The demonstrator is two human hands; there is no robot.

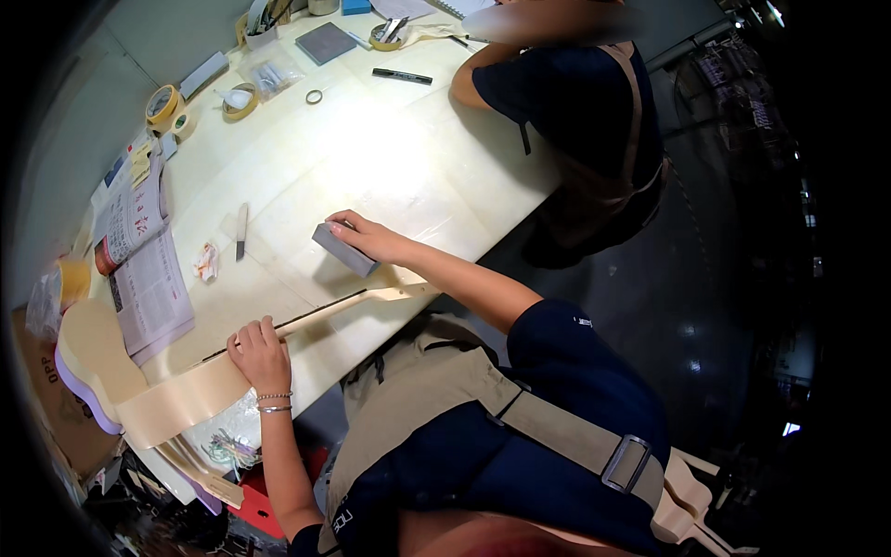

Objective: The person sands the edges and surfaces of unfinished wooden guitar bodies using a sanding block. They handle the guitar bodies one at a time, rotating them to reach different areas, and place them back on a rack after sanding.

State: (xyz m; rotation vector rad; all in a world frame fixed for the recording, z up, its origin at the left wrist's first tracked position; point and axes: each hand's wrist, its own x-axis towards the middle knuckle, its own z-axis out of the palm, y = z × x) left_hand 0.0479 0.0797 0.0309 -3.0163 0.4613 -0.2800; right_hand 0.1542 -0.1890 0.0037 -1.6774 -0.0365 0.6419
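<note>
An unfinished pale wooden guitar (190, 401) lies on its side along the near edge of the table, its neck pointing right with a dark strip along it. My left hand (261, 356) is closed over the guitar where neck and body meet, fingers curled on the upper edge. Above the headstock end, my right hand (367, 239) grips a grey rectangular block, which looks like a sanding block (344, 251). A thin knife-like tool (241, 231) and a crumpled piece of paper (206, 263) lie left of the block.
Newspapers (153, 288) cover the table's left side. Tape rolls (163, 104), a black marker (402, 76) and a dark flat square (326, 44) lie farther back. Another person (575, 121) leans on the table at the far right. More guitar parts (682, 501) are behind me.
</note>
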